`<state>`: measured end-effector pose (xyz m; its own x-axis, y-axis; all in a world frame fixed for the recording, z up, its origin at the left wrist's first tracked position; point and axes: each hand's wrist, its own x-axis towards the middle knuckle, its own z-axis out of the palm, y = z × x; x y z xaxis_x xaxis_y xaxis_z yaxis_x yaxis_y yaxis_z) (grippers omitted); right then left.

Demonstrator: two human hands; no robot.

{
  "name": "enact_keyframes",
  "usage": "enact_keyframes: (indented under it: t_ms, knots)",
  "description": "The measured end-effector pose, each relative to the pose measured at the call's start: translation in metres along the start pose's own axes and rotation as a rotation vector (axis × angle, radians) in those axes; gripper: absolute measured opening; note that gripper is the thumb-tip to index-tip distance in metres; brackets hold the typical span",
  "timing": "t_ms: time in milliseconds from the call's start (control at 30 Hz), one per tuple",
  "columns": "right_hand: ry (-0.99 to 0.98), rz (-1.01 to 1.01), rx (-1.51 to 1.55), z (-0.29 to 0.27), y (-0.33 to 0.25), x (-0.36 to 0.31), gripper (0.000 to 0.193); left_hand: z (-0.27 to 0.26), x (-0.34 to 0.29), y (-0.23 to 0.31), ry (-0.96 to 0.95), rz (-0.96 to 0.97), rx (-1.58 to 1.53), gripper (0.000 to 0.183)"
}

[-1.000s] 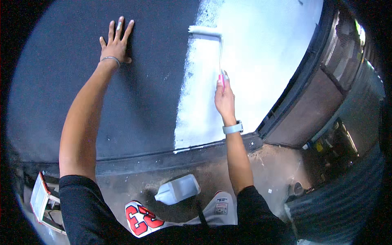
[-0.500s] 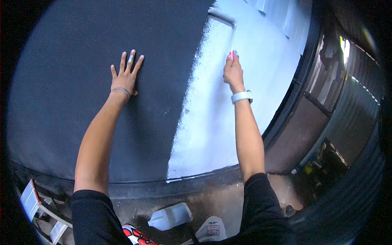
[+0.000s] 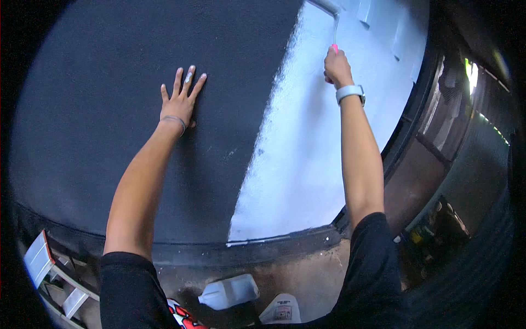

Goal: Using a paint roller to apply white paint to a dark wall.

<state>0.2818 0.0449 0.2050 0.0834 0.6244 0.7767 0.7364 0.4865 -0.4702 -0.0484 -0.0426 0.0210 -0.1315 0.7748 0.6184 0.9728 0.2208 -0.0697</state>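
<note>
My left hand lies flat against the black part of a wall, its fingers spread, with a smear of white paint on one finger and a thin band at the wrist. High on the right, my right hand is wrapped around the pink handle of a paint roller. The roller's head sits at the top edge of the view against the white-painted area, partly cut off. A ragged, slanting edge divides the white paint from the black surface. A pale watch is on my right wrist.
Below the wall, a translucent plastic jug lies on the floor beside a whitish rounded thing. A step ladder stands at lower left. Brown panels and corrugated sheeting are on the right.
My right hand has moved the roller up and to the right along the white area. The left hand stays flat on the black wall; the view has shifted slightly.
</note>
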Motion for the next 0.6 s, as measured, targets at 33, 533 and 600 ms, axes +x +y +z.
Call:
enact_keyframes:
  t_ms: [33,533,600]
  knots:
    - [0.109,-0.066,-0.062,0.015,0.008,-0.021,0.052,0.002,-0.001,-0.003,0.081,-0.018,0.054,0.131]
    - [0.021,0.064,0.007,0.072,0.085,-0.207,0.036,0.012,0.003,-0.002,0.075,0.012,0.022,0.133]
    - [0.007,0.048,0.023,0.067,0.081,-0.166,0.039,0.01,0.002,0.001,0.069,-0.001,0.024,0.133]
